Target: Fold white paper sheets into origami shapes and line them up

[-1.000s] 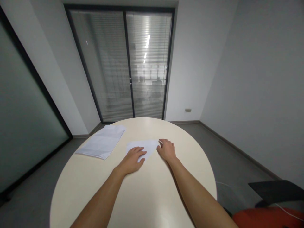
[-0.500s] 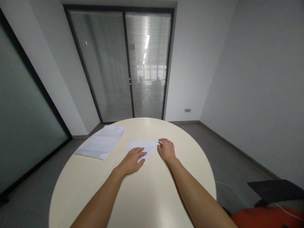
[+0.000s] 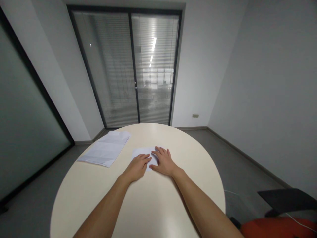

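Note:
A small white sheet of paper (image 3: 141,151) lies on the round cream table (image 3: 148,205), partly covered by both hands. My left hand (image 3: 139,166) rests flat on its left side, fingers stretched toward the right. Over the right part of the paper is my right hand (image 3: 163,162), with its fingers spread and the tips close to the left fingertips. Much of the paper's right side is hidden under that hand, so I cannot tell whether it is folded there.
A stack of creased white paper (image 3: 105,148) lies at the table's left edge. To the lower right stands a chair with a red seat (image 3: 274,228) and a black armrest (image 3: 287,198). Beyond the table is a glass door with blinds (image 3: 156,99).
My right hand has moved left from the paper's right corner onto the paper, next to my left hand. Less of the paper shows now. The left hand has barely moved.

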The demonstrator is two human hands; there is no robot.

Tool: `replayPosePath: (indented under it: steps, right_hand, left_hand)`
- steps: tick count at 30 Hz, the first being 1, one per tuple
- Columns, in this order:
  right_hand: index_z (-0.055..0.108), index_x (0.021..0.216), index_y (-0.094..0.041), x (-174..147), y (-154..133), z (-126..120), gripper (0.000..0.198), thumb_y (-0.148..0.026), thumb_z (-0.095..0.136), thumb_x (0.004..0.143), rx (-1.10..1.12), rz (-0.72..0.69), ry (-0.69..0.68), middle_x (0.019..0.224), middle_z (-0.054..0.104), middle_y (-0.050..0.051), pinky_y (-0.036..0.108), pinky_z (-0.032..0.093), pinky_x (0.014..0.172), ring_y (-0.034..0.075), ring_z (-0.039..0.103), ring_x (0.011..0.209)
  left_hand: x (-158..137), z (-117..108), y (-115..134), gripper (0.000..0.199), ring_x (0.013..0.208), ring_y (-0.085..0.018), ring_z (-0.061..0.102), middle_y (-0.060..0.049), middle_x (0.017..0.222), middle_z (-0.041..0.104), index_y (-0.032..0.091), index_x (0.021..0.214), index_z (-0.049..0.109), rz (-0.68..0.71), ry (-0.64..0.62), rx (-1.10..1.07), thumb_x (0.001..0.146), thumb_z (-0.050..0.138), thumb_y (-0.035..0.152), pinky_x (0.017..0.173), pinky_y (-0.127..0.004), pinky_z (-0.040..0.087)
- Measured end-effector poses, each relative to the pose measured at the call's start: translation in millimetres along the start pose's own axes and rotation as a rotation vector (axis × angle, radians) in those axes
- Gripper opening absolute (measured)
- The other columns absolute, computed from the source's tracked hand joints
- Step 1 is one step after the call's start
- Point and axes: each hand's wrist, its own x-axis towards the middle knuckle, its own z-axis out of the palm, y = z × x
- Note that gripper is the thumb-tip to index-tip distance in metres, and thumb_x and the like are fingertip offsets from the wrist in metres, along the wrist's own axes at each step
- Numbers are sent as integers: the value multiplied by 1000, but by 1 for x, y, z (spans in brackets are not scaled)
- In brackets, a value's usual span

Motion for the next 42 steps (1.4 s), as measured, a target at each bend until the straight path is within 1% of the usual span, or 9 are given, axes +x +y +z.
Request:
replayPosePath:
  steps: [4, 9, 14, 22, 26, 30, 32, 38, 42]
  right_hand:
    - [45, 150, -26, -1, 2, -2, 85, -66, 69, 79, 22, -25, -74, 164, 28, 14, 62, 3, 120, 36, 19, 152]
    - [50, 148, -27, -2, 6, -7, 74, -65, 63, 85, 30, 32, -98, 164, 29, 14, 65, 3, 119, 38, 18, 152]
    - [60, 138, -39, -2, 9, -14, 51, -57, 61, 91, 19, 38, -120, 163, 33, 7, 68, 1, 117, 38, 17, 152]
    - [67, 129, -41, -3, 14, -16, 35, -36, 54, 97, -8, -9, -73, 160, 40, 5, 69, 3, 116, 35, 21, 152]
    - [69, 126, -40, -2, 16, -14, 34, -32, 52, 98, -12, -39, -44, 155, 48, 3, 68, 9, 118, 33, 27, 150]
    - [72, 125, -27, 2, 16, -11, 37, -24, 48, 97, 63, -165, -41, 140, 63, 6, 45, 25, 121, 22, 47, 139]
    - [71, 126, -22, 3, 15, -11, 37, -22, 50, 95, 115, -184, -51, 137, 65, 7, 38, 32, 119, 20, 50, 137]
    - [72, 124, -21, -1, 12, -18, 40, -22, 57, 88, 223, -151, -143, 141, 62, 7, 38, 37, 116, 23, 50, 138]
    - [75, 119, -21, -2, 17, -21, 38, -23, 62, 84, 264, -176, -150, 141, 62, 7, 36, 40, 113, 24, 52, 136]
  left_hand:
    - [0, -5, 4, 45, 132, -24, 52, -7, 146, 58, 22, 136, 63, -35, -3, 29, 95, 45, 20, 115, -44, 40]
    - [-3, -12, 7, 45, 131, -30, 51, -9, 144, 60, 22, 136, 64, -106, -6, 67, 93, 54, 33, 113, -48, 39]
    - [-6, -12, 6, 47, 130, -30, 52, -11, 142, 60, 23, 135, 64, -111, 9, 52, 93, 55, 43, 114, -49, 38]
    - [-8, -11, 5, 49, 133, -30, 50, -13, 144, 57, 24, 136, 62, -83, -12, 50, 93, 56, 47, 114, -48, 39]
    - [-8, -9, 4, 47, 134, -30, 49, -11, 145, 57, 26, 136, 62, -94, 1, 53, 94, 56, 46, 114, -48, 38]
    - [-7, -6, 1, 46, 133, -30, 49, -11, 145, 56, 26, 137, 62, -84, -2, 71, 96, 53, 44, 114, -48, 38]
    - [-6, -5, -1, 45, 134, -30, 49, -11, 146, 56, 26, 137, 61, -80, -7, 82, 96, 53, 44, 114, -47, 38]
    - [-6, -4, -3, 45, 135, -29, 49, -11, 146, 56, 25, 137, 61, -93, -14, 65, 98, 51, 44, 114, -47, 38]
    - [-6, -5, -5, 45, 135, -28, 49, -10, 146, 56, 24, 137, 61, -101, -13, 52, 98, 50, 44, 114, -46, 38]
